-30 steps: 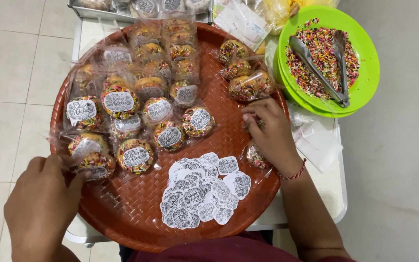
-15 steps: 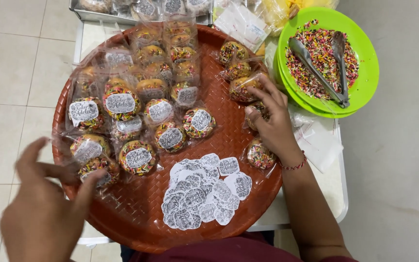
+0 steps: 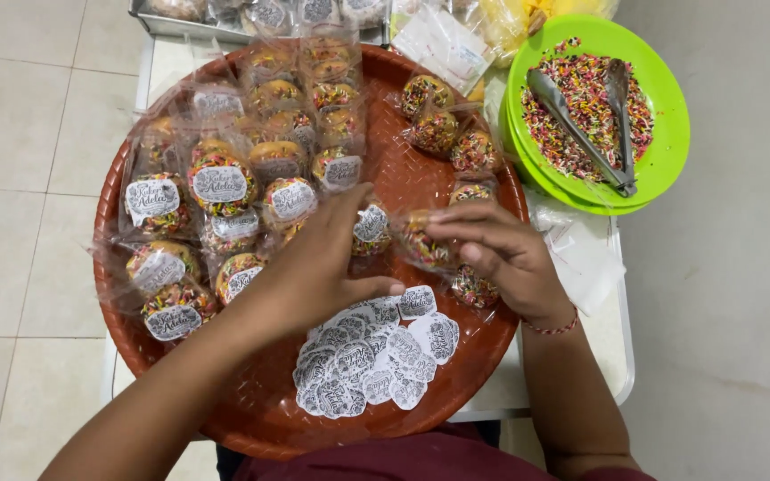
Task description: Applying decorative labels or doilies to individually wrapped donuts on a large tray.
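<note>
Working over the middle of a round red tray (image 3: 251, 419) on a white worktop (image 3: 621, 356).

Right hand (image 3: 501, 258): fingers curled and closed on a wrapped treat (image 3: 422, 242), pinching it just above the tray, slightly right of centre.

Left hand (image 3: 323, 263): fingers bent and loosely closed, thumb stretching toward the sticker pile (image 3: 372, 356); fingertips meeting the treat's wrapper on its left side. Holding a sticker or not: cannot tell, palm side hidden.

Risks, as judged:
- Wrapper slipping from the pinch, being thin and glossy; treat dropping among its neighbours.
- Squeezing too hard, crushing the sprinkle coating inside.
- Left forearm passing low over the stickered treats (image 3: 220, 183), likely nudging them or lifting a label.
- Loose stickers overlapping, so two possibly lifting together.

Condition of the treat: small, round, coated in coloured sprinkles, sealed in clear film, showing no label on the visible face.

Also present: green plates (image 3: 666, 169) at upper right, carrying sprinkles (image 3: 581, 98) and metal tongs (image 3: 581, 125).
</note>
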